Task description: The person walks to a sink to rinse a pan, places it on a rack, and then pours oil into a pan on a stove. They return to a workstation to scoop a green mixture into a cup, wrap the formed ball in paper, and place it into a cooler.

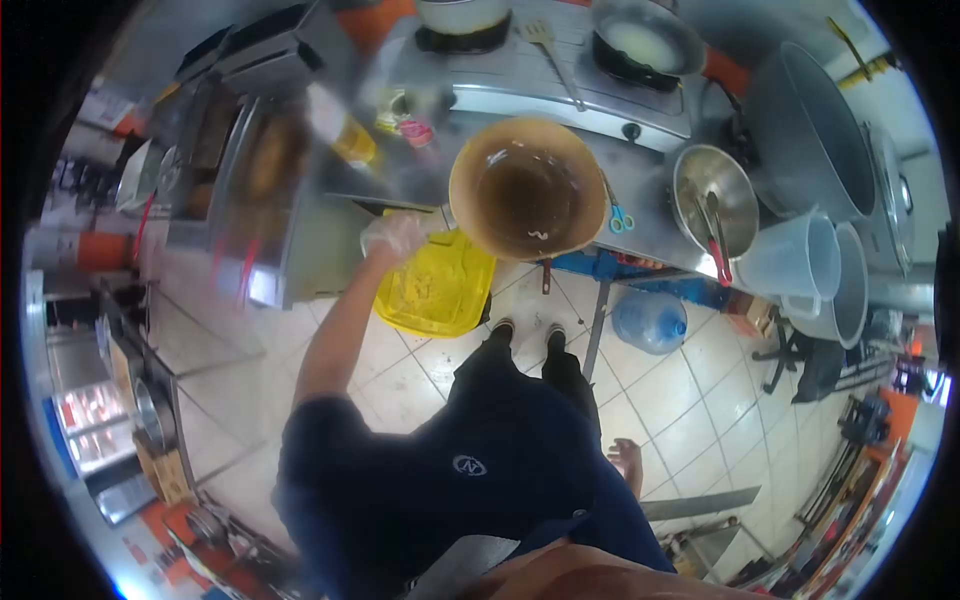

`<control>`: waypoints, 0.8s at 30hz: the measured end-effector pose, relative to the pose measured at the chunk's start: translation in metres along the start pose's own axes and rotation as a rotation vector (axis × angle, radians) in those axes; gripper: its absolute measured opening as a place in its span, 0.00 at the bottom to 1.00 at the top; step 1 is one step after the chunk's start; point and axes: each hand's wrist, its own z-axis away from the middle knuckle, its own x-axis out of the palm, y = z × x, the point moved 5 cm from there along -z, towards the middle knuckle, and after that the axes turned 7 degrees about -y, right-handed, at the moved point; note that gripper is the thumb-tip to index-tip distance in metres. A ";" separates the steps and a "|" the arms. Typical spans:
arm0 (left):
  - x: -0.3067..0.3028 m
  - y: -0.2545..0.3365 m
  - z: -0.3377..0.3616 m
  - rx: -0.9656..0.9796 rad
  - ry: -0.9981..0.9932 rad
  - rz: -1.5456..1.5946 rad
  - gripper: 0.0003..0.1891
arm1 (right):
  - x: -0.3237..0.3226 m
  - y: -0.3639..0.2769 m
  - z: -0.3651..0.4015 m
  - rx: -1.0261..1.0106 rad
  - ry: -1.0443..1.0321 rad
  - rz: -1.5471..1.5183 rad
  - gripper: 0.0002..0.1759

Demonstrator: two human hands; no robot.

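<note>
My left hand [393,237], in a clear plastic glove, is at the counter edge over the upper left corner of a yellow plastic tub [402,318]. Its fingers blur into the glove, so I cannot tell whether they grip anything. The tub has yellow crumbs or residue inside. Just right of that hand stands a large tan bowl-shaped pan [470,180] with brownish liquid inside and a short brown handle [546,278] pointing toward me. My bare right hand [625,458] hangs low by my side, fingers apart, holding nothing.
Blue-handled scissors [621,217] lie right of the pan. Beyond are a steel bowl [688,205] with red-handled tongs [717,245], a clear measuring jug [800,258] and a big grey pot [815,135]. A stove [520,75] carries pans and a spatula [545,45]. A water jug [640,320] lies below.
</note>
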 end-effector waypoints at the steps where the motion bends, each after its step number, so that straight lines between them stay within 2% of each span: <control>1: 0.012 0.004 0.023 -0.088 -0.040 0.038 0.13 | -0.010 -0.020 -0.013 -0.042 -0.028 -0.019 0.11; 2: 0.026 0.005 0.048 -0.181 -0.077 0.078 0.12 | -0.011 -0.039 -0.022 -0.045 -0.052 0.013 0.11; 4: 0.051 0.013 0.114 -0.294 -0.086 0.112 0.11 | -0.002 -0.107 -0.028 -0.255 -0.059 0.231 0.12; 6: 0.049 0.045 0.187 -0.212 0.123 -0.045 0.07 | 0.007 -0.156 -0.057 -0.228 -0.161 0.392 0.12; 7: 0.050 0.059 0.224 -0.317 0.168 -0.025 0.09 | 0.019 -0.173 -0.072 -0.180 -0.230 0.520 0.12; 8: 0.069 0.065 0.257 -0.356 0.175 -0.068 0.11 | 0.030 -0.195 -0.095 -0.192 -0.346 0.606 0.12; 9: 0.063 0.080 0.292 -0.507 0.262 0.042 0.13 | 0.042 -0.218 -0.122 -0.205 -0.601 0.461 0.13; 10: 0.066 0.090 0.324 -0.627 0.324 0.190 0.15 | 0.062 -0.242 -0.152 -0.284 -0.673 0.509 0.14; 11: 0.087 0.096 0.351 -0.711 0.295 0.108 0.17 | 0.103 -0.283 -0.143 -0.540 -0.487 0.966 0.13; 12: 0.065 0.113 0.368 -0.983 0.087 0.391 0.16 | 0.148 -0.321 -0.143 -1.176 -0.600 1.200 0.13; 13: 0.066 0.120 0.384 -1.011 0.093 0.403 0.16 | 0.204 -0.364 -0.113 -0.965 -0.584 1.185 0.12; 14: 0.085 0.127 0.403 -1.137 0.091 0.681 0.18 | 0.266 -0.397 -0.071 -0.899 -0.656 0.953 0.14; 15: 0.101 0.136 0.417 -1.242 0.094 0.969 0.20 | 0.327 -0.430 -0.032 -1.028 -0.685 0.991 0.14; 16: 0.101 0.144 0.425 -1.249 0.113 0.993 0.20 | 0.382 -0.456 0.020 -1.117 -0.740 1.025 0.12; 17: 0.099 0.148 0.434 -1.318 0.178 1.037 0.21 | 0.438 -0.478 0.020 -1.283 -0.714 0.999 0.11; 18: 0.104 0.149 0.447 -1.390 0.245 1.081 0.22 | 0.487 -0.498 0.073 -1.136 -0.782 0.957 0.14; 19: 0.128 0.146 0.461 -1.405 0.279 1.101 0.22 | 0.539 -0.522 0.083 -1.407 -0.685 0.867 0.21; 21: 0.173 0.129 0.490 -1.344 0.457 0.790 0.20 | 0.627 -0.567 0.109 -1.653 -0.303 0.849 0.33; 23: 0.152 0.116 0.504 -1.366 0.420 0.594 0.20 | 0.686 -0.582 0.131 -2.143 0.211 0.512 0.44; 24: 0.153 0.104 0.512 -1.474 0.380 0.713 0.19 | 0.708 -0.586 0.135 -2.122 0.327 0.474 0.41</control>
